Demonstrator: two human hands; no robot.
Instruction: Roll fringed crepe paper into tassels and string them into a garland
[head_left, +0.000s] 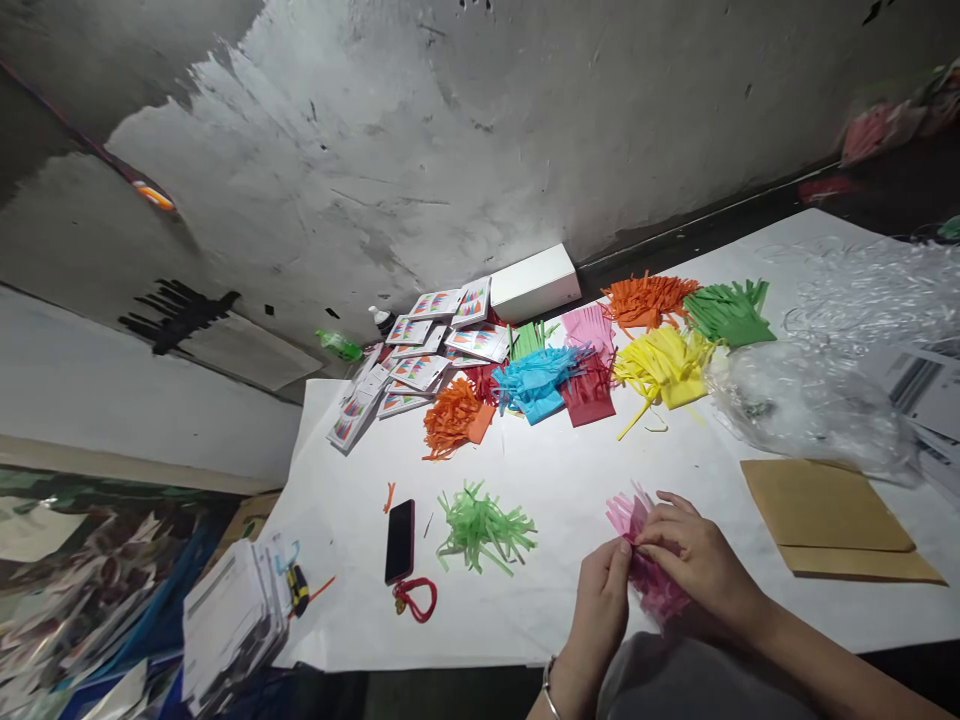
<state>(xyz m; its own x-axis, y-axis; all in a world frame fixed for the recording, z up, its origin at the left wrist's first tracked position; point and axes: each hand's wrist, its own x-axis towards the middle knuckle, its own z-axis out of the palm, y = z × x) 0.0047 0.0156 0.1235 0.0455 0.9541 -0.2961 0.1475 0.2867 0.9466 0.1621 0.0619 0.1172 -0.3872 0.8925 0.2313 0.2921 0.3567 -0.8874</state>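
At the front edge of the white table, a pink fringed tissue piece (pixel 656 590) is pinched between both hands, its strips spreading above and below the fingers. My left hand (pixel 602 590) has thumb and fingertips closed on its left side. From the right, my right hand (pixel 686 545) grips it near the middle, thumb and index finger together. A loose bunch of light green strips (pixel 486 528) lies to the left of my hands. Behind them are fringed bundles in orange (pixel 457 415), blue (pixel 538 383), dark red (pixel 589 392) and yellow (pixel 667 368).
A phone (pixel 400 541) with a red strap lies left of the green strips. Printed packets (pixel 420 372) and a white box (pixel 535 283) stand by the wall. Brown envelopes (pixel 836 520) and clear plastic bags (pixel 810 400) are at right. Papers (pixel 232 620) stack at left.
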